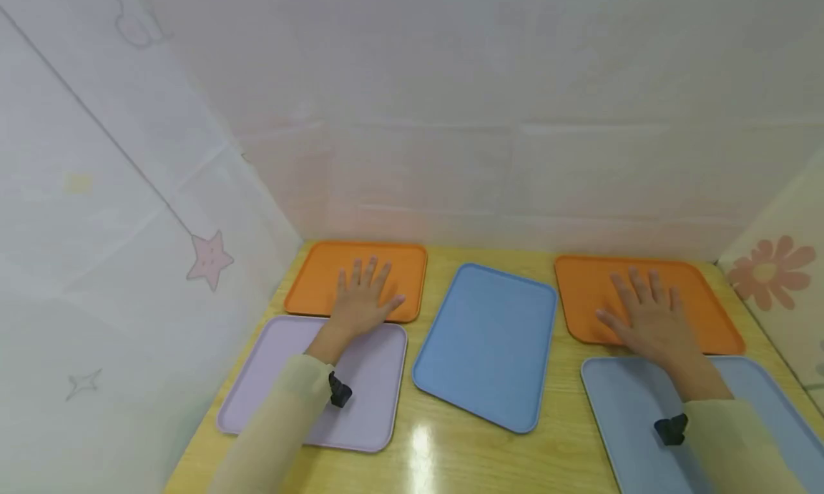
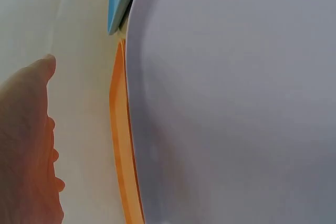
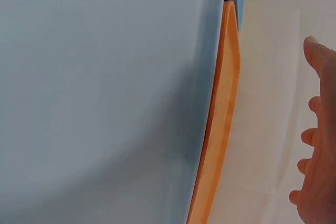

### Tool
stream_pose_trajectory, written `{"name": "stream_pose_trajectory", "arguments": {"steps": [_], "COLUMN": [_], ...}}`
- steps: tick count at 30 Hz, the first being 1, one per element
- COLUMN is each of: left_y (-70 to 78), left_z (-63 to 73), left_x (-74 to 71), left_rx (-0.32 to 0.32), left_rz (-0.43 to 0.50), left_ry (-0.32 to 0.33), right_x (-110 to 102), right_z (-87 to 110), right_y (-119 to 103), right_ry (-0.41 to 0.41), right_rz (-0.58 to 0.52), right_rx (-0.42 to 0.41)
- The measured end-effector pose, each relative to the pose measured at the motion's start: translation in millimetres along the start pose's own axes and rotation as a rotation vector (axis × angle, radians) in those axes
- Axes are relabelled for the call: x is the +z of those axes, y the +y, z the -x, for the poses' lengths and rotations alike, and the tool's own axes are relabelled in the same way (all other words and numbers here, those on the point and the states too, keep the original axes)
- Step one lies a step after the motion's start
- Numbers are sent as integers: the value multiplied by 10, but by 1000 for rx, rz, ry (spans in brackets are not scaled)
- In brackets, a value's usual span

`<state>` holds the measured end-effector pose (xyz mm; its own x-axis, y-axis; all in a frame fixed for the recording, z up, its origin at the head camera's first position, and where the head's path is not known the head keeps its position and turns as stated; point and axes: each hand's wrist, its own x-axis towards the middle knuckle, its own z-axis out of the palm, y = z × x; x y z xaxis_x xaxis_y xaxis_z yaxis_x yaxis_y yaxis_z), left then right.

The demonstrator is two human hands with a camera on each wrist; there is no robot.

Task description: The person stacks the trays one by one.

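In the head view my left hand is spread flat, palm down, over the left orange tray, with its wrist above the lilac tray. My right hand has its fingers fanned out over the right orange tray, and its forearm crosses the grey-blue tray. Both wrist views show the left hand and the right hand held apart from the trays, fingers straight and holding nothing. Between the hands lies a blue tray, set at a slant.
All the trays lie on a yellow wood-grain table. A pale cloth wall closes the back, and printed cloth panels stand at both sides, the left one with a pink star, the right one with a flower.
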<state>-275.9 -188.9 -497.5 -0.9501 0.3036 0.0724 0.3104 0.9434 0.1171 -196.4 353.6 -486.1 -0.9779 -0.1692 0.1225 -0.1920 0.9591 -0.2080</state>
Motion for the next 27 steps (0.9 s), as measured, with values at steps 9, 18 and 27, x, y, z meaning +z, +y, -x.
{"name": "stream_pose_trajectory", "arguments": {"steps": [9, 18, 27], "left_y": [224, 368, 526], "left_z": [43, 24, 36], "left_x": [-61, -56, -86], "left_rx": [51, 108, 121], "left_rz": [16, -6, 41], "left_ry": [-17, 15, -13], "right_x": [40, 64, 115], "right_z": [-8, -41, -45], "right_y": [-191, -383, -517], "right_ry": [38, 47, 67], "right_rz": [-56, -101, -242], "right_rx": [-21, -54, -36]}}
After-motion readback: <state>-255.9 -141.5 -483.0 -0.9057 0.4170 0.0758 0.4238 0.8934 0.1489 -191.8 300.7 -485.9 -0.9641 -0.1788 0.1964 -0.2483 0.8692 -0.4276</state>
